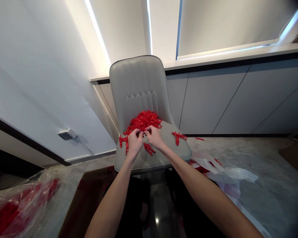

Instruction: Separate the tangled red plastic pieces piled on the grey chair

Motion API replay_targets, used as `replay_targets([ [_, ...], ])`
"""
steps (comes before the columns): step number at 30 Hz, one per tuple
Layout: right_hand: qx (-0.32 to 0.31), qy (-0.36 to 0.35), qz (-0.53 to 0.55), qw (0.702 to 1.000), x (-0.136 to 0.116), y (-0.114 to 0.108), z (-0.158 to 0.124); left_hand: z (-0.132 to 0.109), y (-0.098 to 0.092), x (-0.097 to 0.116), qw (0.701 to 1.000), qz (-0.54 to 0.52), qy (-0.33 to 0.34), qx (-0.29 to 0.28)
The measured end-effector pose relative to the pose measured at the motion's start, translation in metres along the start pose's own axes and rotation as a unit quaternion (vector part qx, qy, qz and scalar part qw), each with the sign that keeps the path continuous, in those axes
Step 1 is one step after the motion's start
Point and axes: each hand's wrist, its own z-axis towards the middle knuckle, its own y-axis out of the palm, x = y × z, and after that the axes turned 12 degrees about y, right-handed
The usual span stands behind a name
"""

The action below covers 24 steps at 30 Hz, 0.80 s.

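A heap of red knotted cord pieces [146, 119] lies on the seat of a grey padded chair [141, 74], against its backrest. At the front of the heap, my left hand [134, 142] and my right hand [154, 137] meet, thumbs and fingers pinched together. Both hands seem closed on a bit of red cord, mostly hidden by the fingers. Beside my left hand is a small red cord bunch [124, 141]. Another red bunch [149, 149] lies below, between my wrists. A third red bunch [178, 137] rests near the right edge of the seat.
Clear plastic bags with red contents [22, 201] lie on the floor at left. White plastic bags [228, 175] are at right, with a red piece [199, 138] on the floor beyond. Grey cabinets [208, 99] stand behind the chair. A white box-shaped device [67, 134] is on the left wall.
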Motion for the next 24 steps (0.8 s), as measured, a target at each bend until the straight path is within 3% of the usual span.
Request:
replay_targets([
  [7, 0.004, -0.010, 0.025, 1.000, 0.001, 0.004, 0.002, 0.000, -0.003, 0.000, 1.000, -0.002, 0.003, 0.012],
  [10, -0.039, -0.005, 0.101, 0.994, 0.004, 0.004, 0.007, 0.001, -0.005, 0.002, 0.999, -0.030, 0.005, 0.011],
  [17, -0.132, 0.071, 0.328, 0.933, 0.005, -0.002, 0.010, -0.002, -0.004, 0.016, 0.997, -0.034, 0.051, 0.039],
  [24, -0.200, 0.113, 0.371, 0.900, -0.007, -0.017, 0.003, -0.004, 0.000, 0.018, 0.992, 0.021, 0.114, 0.041],
])
